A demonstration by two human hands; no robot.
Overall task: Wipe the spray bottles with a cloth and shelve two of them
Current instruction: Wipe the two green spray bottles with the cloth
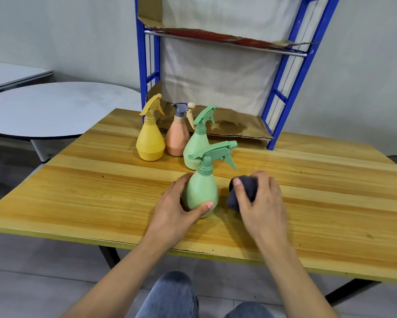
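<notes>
A green spray bottle (202, 191) stands upright near the middle of the wooden table (89, 191), and my left hand (177, 207) wraps around its lower body. Just to its right, my right hand (259, 200) clutches a bunched dark grey cloth (243, 191), a small gap away from the bottle. Behind stand a second green bottle (197, 143), a peach bottle with a grey trigger (178, 138) and a yellow bottle (150, 138), all upright. A blue metal shelf rack (282, 111) rises at the table's far edge, its shelves lined with cardboard (234, 127).
A round grey table (55, 111) stands to the left, beyond the wooden one. Grey walls close off the back. My knees in jeans (170, 297) show below the table's near edge.
</notes>
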